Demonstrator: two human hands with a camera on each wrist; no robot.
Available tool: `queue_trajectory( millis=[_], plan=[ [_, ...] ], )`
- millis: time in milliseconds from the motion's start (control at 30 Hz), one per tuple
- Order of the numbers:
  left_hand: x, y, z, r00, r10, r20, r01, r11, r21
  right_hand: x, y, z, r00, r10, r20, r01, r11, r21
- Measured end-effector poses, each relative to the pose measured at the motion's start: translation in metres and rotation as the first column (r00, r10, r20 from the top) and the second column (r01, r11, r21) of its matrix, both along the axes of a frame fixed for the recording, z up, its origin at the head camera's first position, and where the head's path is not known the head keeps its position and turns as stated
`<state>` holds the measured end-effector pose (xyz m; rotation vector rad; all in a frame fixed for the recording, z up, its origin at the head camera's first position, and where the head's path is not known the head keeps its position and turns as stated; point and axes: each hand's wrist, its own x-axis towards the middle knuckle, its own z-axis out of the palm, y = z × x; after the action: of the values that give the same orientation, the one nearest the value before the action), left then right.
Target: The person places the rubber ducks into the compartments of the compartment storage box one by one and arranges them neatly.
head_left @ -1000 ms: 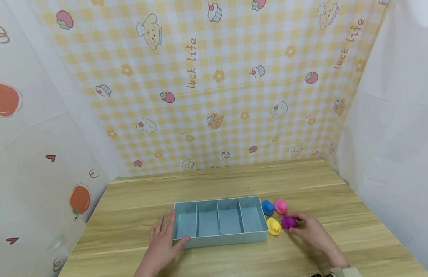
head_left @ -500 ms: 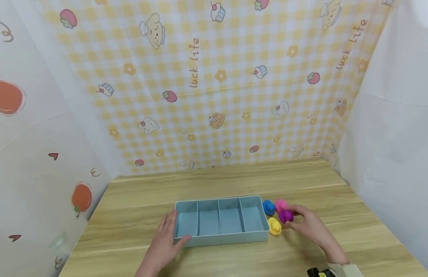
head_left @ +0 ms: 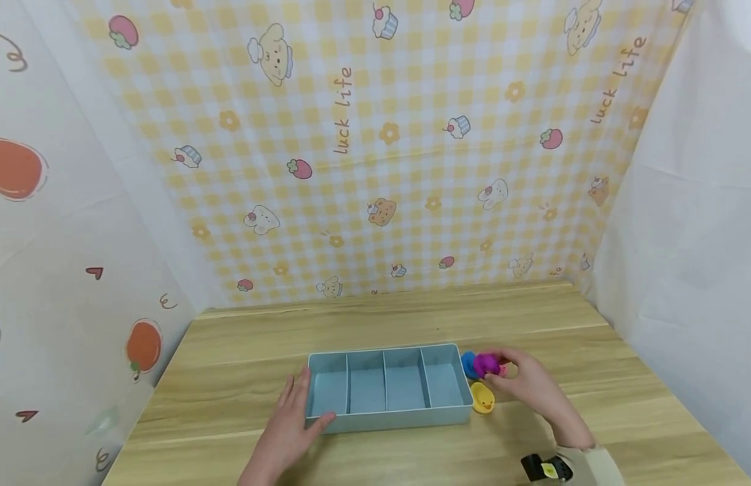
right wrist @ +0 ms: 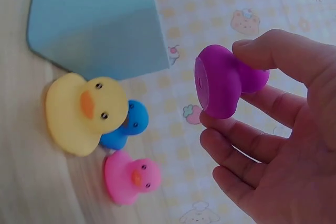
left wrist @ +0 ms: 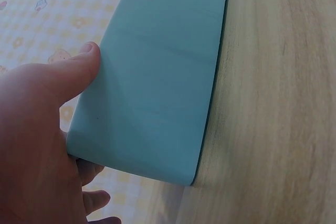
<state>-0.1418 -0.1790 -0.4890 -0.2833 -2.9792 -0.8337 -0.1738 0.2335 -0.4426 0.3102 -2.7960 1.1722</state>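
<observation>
My right hand point(head_left: 524, 378) pinches a purple rubber duck point(right wrist: 223, 82) between thumb and fingers, lifted above the other ducks. In the head view it overlaps the pink duck point(right wrist: 132, 177) and part of the blue duck point(head_left: 468, 364). A yellow duck point(head_left: 482, 398) stands by the right end of a blue-green box point(head_left: 387, 420) with several compartments in a row. At the box's left end lies my left hand point(head_left: 284, 428), its fingers along the end wall and its thumb on the front rim. The left wrist view shows the thumb point(left wrist: 84, 69) touching the box's edge.
The box stands on a wood-grain table point(head_left: 375, 320). A yellow checked cloth point(head_left: 375, 169) hangs behind the table, with white sheets point(head_left: 691, 236) at both sides. A black device point(head_left: 547, 467) sits on the right wrist.
The right hand has lifted the purple duck off the table and moved it left and away from me, over the pink duck. The left hand stays at the box.
</observation>
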Motion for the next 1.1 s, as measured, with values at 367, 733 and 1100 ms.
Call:
queue_trajectory(
  millis=[367,733,1100],
  plan=[
    [0.001,0.000,0.001,1.000,0.008,0.005,-0.009,1.000,0.016,-0.005,-0.021,0.011,0.999,0.021,0.041,-0.018,0.997,-0.076],
    [0.001,0.001,-0.001,0.999,0.018,0.032,-0.020,0.998,0.054,-0.011,-0.044,0.012,0.997,0.074,0.004,-0.074,0.993,-0.090],
    [0.003,0.001,0.004,0.998,0.019,0.056,-0.024,0.996,0.087,-0.015,-0.070,0.008,0.994,0.106,-0.001,-0.105,0.990,-0.094]
  ],
)
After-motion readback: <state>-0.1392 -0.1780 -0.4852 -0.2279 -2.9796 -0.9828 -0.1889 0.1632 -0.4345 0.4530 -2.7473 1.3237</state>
